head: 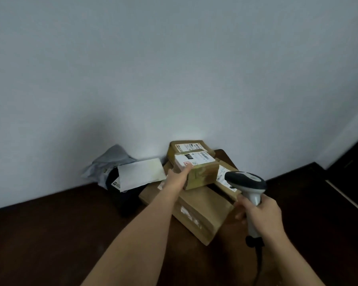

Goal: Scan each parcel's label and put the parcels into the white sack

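A small taped cardboard parcel (pixel 203 175) with a white label on top sits on a pile of brown parcels. My left hand (pixel 177 178) grips its left end, thumb on the label's edge. My right hand (pixel 260 213) holds a grey and black barcode scanner (pixel 245 181) by the handle, its head over the pile's right side. Below lies a large flat brown parcel (pixel 203 211). Another labelled box (pixel 187 147) stands behind, against the wall. The white sack is not in view.
Left of the pile lie a white padded envelope (pixel 141 175), a grey plastic mailer (pixel 110 162) and a dark bag (pixel 122 195) on the dark floor. A pale wall runs close behind. The scanner's cable (pixel 258 263) hangs below my right hand.
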